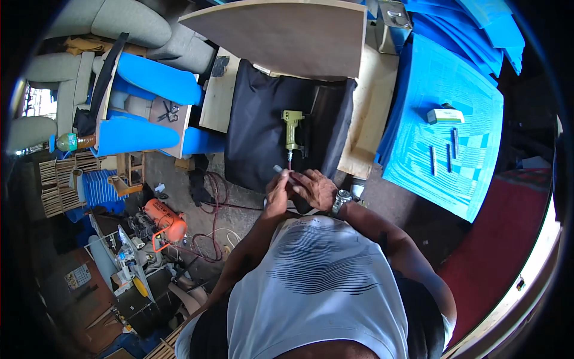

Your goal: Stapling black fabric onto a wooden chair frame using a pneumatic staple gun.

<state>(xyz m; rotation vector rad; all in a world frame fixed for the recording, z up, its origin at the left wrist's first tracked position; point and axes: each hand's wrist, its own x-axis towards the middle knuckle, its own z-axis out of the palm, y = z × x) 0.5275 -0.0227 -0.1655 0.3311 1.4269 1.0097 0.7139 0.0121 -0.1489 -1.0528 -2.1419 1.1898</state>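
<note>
My left hand (277, 195) is pinched around a small grey piece (278, 169) that pokes out past the thumb; its kind is too small to make out. Beside it, my right hand (318, 190) has its fingers curled in toward the left, and whatever is in them is hidden. Just beyond both hands an olive-green air staple gun (292, 127) lies on black fabric (257, 140), its metal hose fitting (290, 155) pointing at me. The fabric drapes over a wooden frame (371, 113). A brown board (287, 36) stands along the far side.
On the right, a blue foam sheet (412, 161) carries a small box (445, 115) and several dark strips (449, 157). An orange air compressor (165, 219) sits on the floor at left, with a red hose (218, 239) looping toward me. Blue padded furniture parts (137, 134) stand at far left.
</note>
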